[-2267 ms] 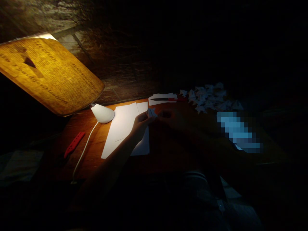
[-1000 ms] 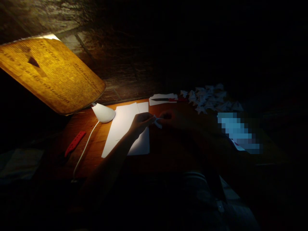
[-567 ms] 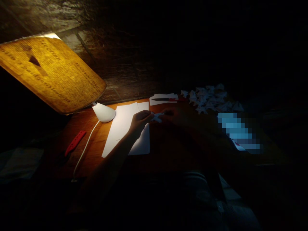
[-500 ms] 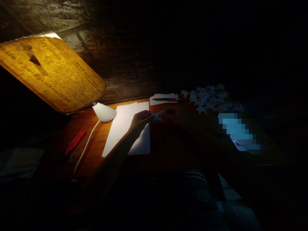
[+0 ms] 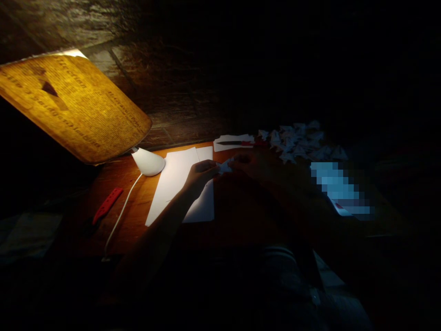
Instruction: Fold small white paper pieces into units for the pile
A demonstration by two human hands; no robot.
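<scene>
A small folded paper piece (image 5: 225,166), pale and pointed at its corners, is held up between my two hands over the table. My left hand (image 5: 202,172) pinches its left side, fingers closed. On its right side, my right hand (image 5: 245,162) grips it too, though deep shadow hides most of those fingers. White paper sheets (image 5: 175,184) lie beneath my left hand and forearm. Behind my right hand, a knife (image 5: 234,143) with a dark blade and red handle rests on a smaller stack of paper (image 5: 223,138).
Many similar folded paper pieces (image 5: 296,142) are heaped at the back right. A glowing phone (image 5: 341,188), its screen blurred, lies nearer on the right. At left stand a lamp (image 5: 149,162) and its white cord (image 5: 120,216), beside a red-handled tool (image 5: 108,204). A brick wall (image 5: 179,101) rises behind.
My hands stay in nearly the same place. The folded paper has turned slightly between my fingers, and more of its surface shows. The whole view has shifted very slightly.
</scene>
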